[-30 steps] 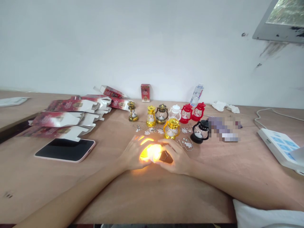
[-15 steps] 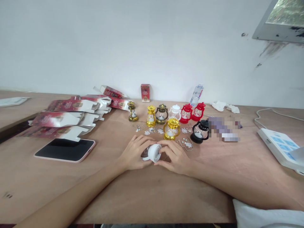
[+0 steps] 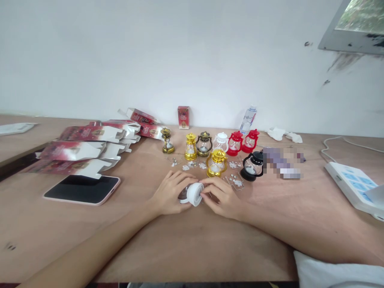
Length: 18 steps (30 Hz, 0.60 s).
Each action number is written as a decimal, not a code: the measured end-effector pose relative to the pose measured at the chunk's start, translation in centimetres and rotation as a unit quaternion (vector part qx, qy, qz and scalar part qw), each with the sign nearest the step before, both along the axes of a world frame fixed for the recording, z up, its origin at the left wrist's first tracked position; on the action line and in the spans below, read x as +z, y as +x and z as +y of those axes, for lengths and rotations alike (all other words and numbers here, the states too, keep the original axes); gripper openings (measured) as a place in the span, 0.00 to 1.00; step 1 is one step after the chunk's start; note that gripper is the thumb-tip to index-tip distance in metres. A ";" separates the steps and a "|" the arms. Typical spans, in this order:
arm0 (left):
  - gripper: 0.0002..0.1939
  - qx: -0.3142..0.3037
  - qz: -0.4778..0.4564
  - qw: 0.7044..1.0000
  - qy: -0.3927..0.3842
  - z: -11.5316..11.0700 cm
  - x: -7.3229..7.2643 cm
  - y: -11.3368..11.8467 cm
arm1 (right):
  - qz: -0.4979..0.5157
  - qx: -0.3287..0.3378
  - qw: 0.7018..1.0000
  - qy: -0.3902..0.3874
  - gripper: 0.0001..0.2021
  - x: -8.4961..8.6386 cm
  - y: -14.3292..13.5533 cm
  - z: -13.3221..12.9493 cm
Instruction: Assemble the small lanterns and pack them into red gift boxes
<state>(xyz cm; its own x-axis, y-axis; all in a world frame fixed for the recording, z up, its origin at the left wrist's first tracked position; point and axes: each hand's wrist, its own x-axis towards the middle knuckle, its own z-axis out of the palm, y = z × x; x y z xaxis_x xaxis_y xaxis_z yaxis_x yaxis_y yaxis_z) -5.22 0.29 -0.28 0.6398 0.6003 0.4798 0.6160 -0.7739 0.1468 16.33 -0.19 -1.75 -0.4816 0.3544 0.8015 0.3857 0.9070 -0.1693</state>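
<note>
One white lantern (image 3: 191, 195) held sideways: left hand (image 3: 171, 193) grips it, likely steadying; base (image 3: 195, 194) faces right hand (image 3: 223, 199), fingertips touching, pinch unclear.

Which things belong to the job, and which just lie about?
Apparently the job: white plastic lantern (left hand holding, right hand at its end); upright gold, bronze, white, red and black lanterns; red cardboard cartons.

Apparently lying about: pink-edged black phone; clear plastic bottle; crumpled white scraps.
</note>
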 end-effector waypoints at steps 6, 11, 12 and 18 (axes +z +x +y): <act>0.21 0.001 -0.002 1.000 -0.020 -0.3 0.4 0.2 | -0.007 0.017 1.000 0.004 0.05 0.1 0.1 -0.2; 0.21 0.003 -0.012 1.000 -0.023 -0.2 0.4 0.1 | -0.016 0.007 0.999 0.027 0.05 0.1 0.2 -0.3; 0.21 0.004 -0.012 1.000 -0.022 -0.2 0.4 0.1 | -0.020 0.004 0.999 0.031 0.05 0.1 0.2 -0.3; 0.21 0.007 -0.011 1.000 -0.018 -0.3 0.2 0.2 | -0.026 0.000 0.999 0.036 0.04 0.0 0.2 -0.3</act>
<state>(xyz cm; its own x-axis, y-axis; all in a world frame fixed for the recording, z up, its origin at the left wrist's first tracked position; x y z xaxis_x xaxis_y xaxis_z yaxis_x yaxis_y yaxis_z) -5.06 -0.03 -0.04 0.6209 0.6263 0.4714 0.6228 -0.7593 0.1886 16.48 -0.45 -1.74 -0.5233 0.2962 0.7990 0.3922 0.9162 -0.0828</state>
